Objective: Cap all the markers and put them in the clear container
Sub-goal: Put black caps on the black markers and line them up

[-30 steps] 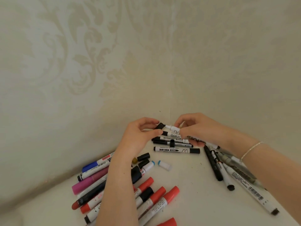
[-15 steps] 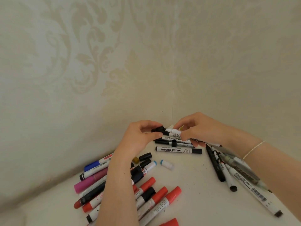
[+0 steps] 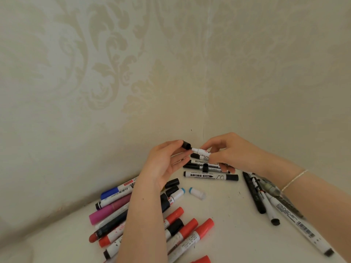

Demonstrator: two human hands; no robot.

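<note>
head view, our hands: our left hand (image 3: 161, 164) pinches a small black cap (image 3: 186, 145) at the fingertips, and our right hand (image 3: 228, 154) has its fingers wrapped round a white whiteboard marker (image 3: 201, 151).

head view, the key lineup: the marker's bare tip points left, straight at the cap's open mouth. The two sit just apart, not yet joined, and the marker's long axis runs roughly left-right, tipped up a little toward the cap. The left hand is the one nearer the cap end, so our guess is the cap gets pushed rightward onto the tip.

head view, where the rest are: more black-and-white whiteboard markers (image 3: 210, 176) lie just under our hands in the corner. A fan of red-capped markers (image 3: 191, 234) sits below our left forearm, with a blue marker (image 3: 114, 191) and a magenta marker (image 3: 110, 209) beside them, and thin black-tipped pens (image 3: 266, 204) are off under the right arm.

head view, clear container: can't see it anywhere in frame.

head view, stray bits: a loose white cap with a blue end (image 3: 197, 193) lies alone mid-table, plus a loose black cap (image 3: 171, 183) near our left wrist.

head view, materials: smooth hard plastic barrels with printed labels, round and prone to roll. The table (image 3: 228, 224) is a plain off-white matte, the wallpaper (image 3: 114, 63) embossed damask.
</note>
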